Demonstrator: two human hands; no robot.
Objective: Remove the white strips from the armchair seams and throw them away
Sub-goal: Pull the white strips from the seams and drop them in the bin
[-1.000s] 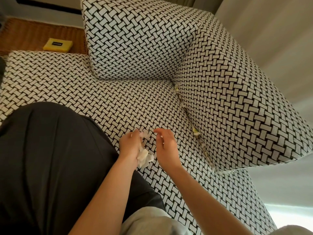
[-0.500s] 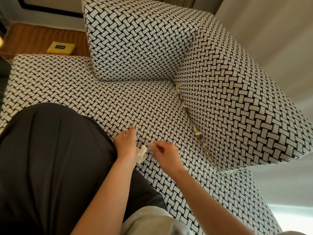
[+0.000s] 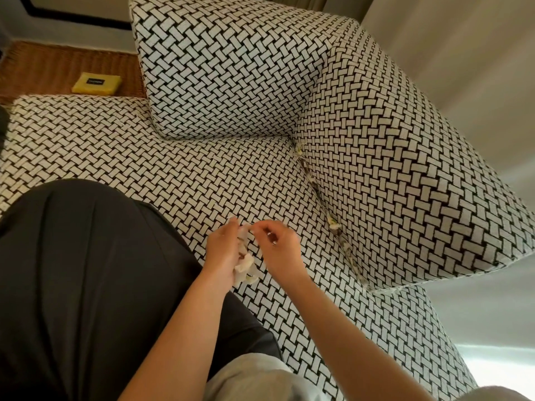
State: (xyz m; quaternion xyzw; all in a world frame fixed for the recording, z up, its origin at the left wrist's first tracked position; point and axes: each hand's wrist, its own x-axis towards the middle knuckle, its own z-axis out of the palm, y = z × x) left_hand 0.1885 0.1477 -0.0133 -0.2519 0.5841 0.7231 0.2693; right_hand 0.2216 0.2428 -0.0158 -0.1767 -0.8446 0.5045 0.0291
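Armchair [image 3: 231, 82] fills the frame, with several strips [image 3: 333, 227] tucked in its seam right of centre. Below centre, my left hand [image 3: 223, 250] grips a wad [image 3: 246, 261] of pulled ones, and my right hand [image 3: 280, 250] pinches its top. Partway done, I'd judge, and nothing binned yet.

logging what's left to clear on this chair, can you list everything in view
armchair: one, black-and-white weave, fills most of the view
seam strips: several bits, white, tucked along the seam between seat and arm cushion
bunched strips: one wad, white, in the left hand
flat box: one, yellow with dark label, on the woven mat
woven mat: one, brown, upper left
dark fabric: one, black, lower left
grey clothing: one patch, bottom edge
left hand: holds the bunched strips
right hand: fingers pinch the top of the bunch
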